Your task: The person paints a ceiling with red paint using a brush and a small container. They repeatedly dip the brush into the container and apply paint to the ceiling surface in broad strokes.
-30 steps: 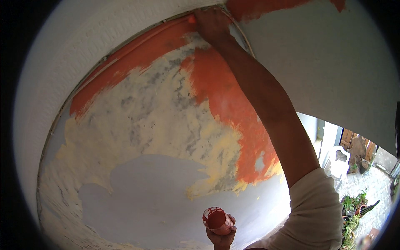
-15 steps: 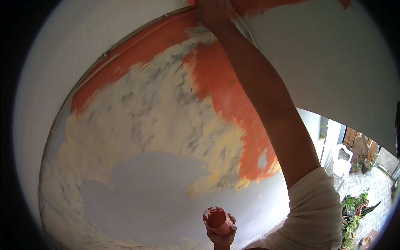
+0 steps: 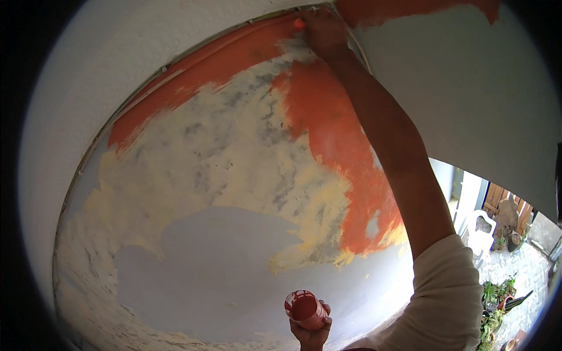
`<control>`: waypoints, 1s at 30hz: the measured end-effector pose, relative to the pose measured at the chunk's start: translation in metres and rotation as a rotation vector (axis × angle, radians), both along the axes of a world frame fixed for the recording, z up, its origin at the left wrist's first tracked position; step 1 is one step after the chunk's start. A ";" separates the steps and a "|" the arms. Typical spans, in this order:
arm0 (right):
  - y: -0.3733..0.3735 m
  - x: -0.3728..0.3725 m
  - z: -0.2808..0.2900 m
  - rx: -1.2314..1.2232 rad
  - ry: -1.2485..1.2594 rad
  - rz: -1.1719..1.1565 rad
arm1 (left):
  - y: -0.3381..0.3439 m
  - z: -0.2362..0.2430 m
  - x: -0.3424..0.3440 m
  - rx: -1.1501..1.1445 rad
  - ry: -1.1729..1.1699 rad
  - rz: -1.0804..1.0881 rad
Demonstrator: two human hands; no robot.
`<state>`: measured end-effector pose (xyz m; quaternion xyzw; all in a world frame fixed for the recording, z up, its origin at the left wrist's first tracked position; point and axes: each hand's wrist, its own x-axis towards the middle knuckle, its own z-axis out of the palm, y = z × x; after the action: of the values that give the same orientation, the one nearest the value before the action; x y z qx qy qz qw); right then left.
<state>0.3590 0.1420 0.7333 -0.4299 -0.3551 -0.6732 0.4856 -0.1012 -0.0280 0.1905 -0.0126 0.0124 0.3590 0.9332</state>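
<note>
At the bottom centre, my left hand (image 3: 312, 334) is wrapped round a clear cup (image 3: 316, 319) of red-orange paint (image 3: 305, 308). The cup tilts toward me, and paint smears its inner wall. My right arm stretches up to the top of the wall (image 3: 222, 169), where my right hand (image 3: 325, 34) is closed near the upper corner. A bright orange end (image 3: 299, 23) sticks out beside its fingers; it looks like part of a paintbrush, with the rest hidden in shadow. Orange paint (image 3: 328, 123) covers a band along the top and a patch below my right hand.
Pale yellow and grey smears surround a bare grey area (image 3: 222, 251) of the wall. A thin cable (image 3: 164, 69) follows the wall's upper edge. To the right stands a grey wall (image 3: 468, 88) with orange along its top. Beyond lie a white chair (image 3: 481, 234) and potted plants (image 3: 494, 310).
My right hand has come down and slightly right along the top of the wall, with the orange end now more visible. My left hand and the cup have stayed in place.
</note>
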 end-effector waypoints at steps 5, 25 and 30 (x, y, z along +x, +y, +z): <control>-0.006 0.007 -0.015 -0.122 -0.134 -0.073 | 0.000 -0.003 0.005 0.025 -0.001 -0.015; -0.021 0.017 -0.065 -0.228 -0.474 0.052 | -0.001 0.009 0.029 0.031 0.083 -0.081; -0.024 0.010 -0.052 -0.199 -0.462 0.090 | -0.003 0.009 0.028 0.025 0.081 -0.078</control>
<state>0.3694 0.1180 0.6817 -0.2940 -0.5402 -0.6929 0.3764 -0.0733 -0.0311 0.1995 0.0140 0.0461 0.3228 0.9452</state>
